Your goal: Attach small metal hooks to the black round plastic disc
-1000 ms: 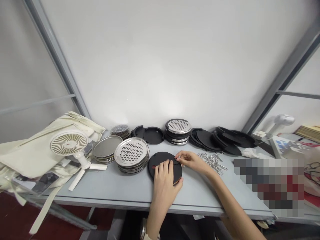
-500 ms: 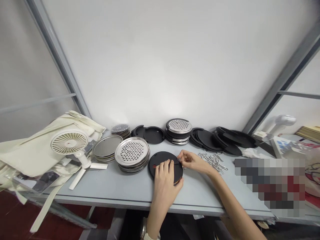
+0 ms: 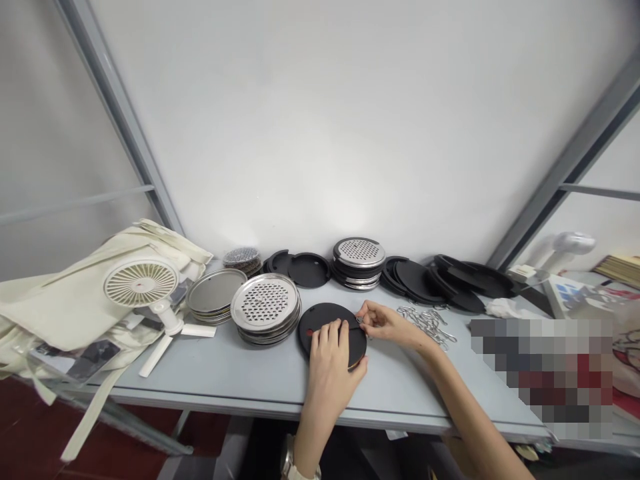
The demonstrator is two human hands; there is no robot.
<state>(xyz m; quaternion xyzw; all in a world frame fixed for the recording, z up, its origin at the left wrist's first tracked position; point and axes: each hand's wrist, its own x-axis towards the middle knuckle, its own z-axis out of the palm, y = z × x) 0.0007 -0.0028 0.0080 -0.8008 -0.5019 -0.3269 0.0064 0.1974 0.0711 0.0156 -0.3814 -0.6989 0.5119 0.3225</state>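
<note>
Left hand (image 3: 327,363) flat on black plastic disc (image 3: 327,313), fingers nearly together; right hand (image 3: 389,327) pinching small metal piece (image 3: 359,321) at the rim, wire hooks (image 3: 430,324) nearby

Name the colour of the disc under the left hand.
The disc is mostly black; see the head view.

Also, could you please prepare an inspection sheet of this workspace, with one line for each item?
Surface: grey table, bearing stacked and loose parts.
Work items: black disc; perforated metal discs stacked left of it; metal clips piled to its right.
Clutter: white fan and cream fabric at left; pixelated patch at right, unreadable.
Hands: left hand lies on the black disc; right hand pinches a small metal piece at its edge.
Cables: nothing seen.
Surroundings: white wall behind, grey metal posts both sides.
</note>
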